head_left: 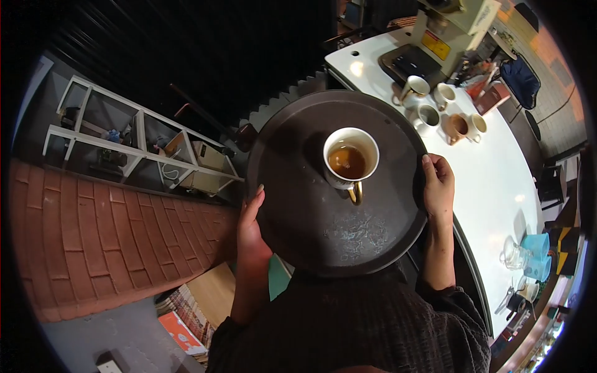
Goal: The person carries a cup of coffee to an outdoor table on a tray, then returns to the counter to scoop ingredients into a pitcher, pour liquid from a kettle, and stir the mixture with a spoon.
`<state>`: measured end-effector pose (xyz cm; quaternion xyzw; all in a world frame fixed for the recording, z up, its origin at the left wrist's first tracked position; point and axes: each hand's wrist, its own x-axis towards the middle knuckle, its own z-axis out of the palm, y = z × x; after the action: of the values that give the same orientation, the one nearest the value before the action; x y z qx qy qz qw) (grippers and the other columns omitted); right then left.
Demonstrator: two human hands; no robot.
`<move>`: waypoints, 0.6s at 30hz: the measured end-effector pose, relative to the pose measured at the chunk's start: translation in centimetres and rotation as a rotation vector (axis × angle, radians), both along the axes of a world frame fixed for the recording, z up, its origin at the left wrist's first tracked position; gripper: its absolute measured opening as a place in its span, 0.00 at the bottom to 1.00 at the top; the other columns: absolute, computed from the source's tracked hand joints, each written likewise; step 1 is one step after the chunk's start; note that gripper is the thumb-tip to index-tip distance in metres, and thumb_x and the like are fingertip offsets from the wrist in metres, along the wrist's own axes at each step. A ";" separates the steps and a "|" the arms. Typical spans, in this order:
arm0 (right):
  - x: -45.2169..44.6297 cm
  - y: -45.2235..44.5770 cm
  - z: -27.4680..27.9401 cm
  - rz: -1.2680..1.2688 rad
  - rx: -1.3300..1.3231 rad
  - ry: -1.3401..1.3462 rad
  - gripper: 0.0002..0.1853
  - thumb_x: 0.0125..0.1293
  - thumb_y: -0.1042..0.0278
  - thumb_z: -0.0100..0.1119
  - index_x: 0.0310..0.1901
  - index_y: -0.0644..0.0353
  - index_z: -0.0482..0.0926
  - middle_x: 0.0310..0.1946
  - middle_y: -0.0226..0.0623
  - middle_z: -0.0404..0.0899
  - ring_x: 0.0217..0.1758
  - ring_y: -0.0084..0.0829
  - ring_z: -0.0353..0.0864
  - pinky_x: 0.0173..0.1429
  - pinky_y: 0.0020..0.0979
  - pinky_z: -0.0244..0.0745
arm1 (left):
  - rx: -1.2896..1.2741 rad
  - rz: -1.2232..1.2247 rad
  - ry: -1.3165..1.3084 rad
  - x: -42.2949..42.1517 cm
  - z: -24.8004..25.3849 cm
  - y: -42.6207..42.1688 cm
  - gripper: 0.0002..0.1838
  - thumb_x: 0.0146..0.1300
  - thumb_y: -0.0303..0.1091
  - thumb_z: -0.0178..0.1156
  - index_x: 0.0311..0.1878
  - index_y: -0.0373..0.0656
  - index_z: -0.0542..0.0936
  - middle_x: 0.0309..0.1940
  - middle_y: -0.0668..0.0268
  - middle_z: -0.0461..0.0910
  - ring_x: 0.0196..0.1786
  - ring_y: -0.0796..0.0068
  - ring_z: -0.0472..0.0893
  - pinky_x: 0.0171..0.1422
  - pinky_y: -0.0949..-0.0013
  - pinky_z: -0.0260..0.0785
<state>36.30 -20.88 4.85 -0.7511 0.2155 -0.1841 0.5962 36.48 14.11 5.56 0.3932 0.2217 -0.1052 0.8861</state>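
Between my left hand (250,229) and my right hand (439,188): a round, dark brown tray (292,211) with a low raised rim, carried before my body and just beside a glossy white desk (491,199). On it, upright and slightly off centre, stands a white cup (334,178) with a gold-coloured handle (356,194), part-filled with amber-brown liquid (347,163). My right hand pinches the right rim, thumb above and fingers folded at the edge; my left hand clasps the opposite side, thumb along the rim, though I cannot tell how its hidden fingers lie beneath. Handling: the tray appears stiff and light, best held at opposite edges and kept level. The cup, probably ceramic, would be breakable and could slide or spill if tilted; its handle offers the surest hold. Beyond, five assorted cups (444,96) stand clustered on the desk near a cream-coloured machine (459,36).
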 end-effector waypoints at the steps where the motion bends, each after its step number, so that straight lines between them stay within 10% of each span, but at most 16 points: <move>1: 1.5 1.0 -0.4 0.010 -0.049 0.021 0.13 0.72 0.63 0.56 0.44 0.67 0.78 0.33 0.29 0.78 0.37 0.20 0.72 0.45 0.23 0.67 | -0.031 0.026 0.024 0.7 0.6 0.9 0.17 0.67 0.38 0.60 0.57 0.44 0.77 0.55 0.65 0.77 0.58 0.71 0.77 0.63 0.64 0.69; 18: 36.9 10.2 -1.3 0.190 0.043 -0.017 0.11 0.72 0.65 0.57 0.41 0.66 0.77 0.29 0.28 0.76 0.33 0.18 0.70 0.39 0.23 0.66 | -0.001 0.184 -0.021 28.9 0.0 8.0 0.24 0.71 0.41 0.53 0.64 0.38 0.72 0.62 0.58 0.75 0.63 0.60 0.76 0.69 0.56 0.66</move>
<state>73.24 -10.71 3.53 -0.7536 0.1421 -0.1285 0.6288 65.43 22.09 5.57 0.3717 0.2477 -0.0192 0.8945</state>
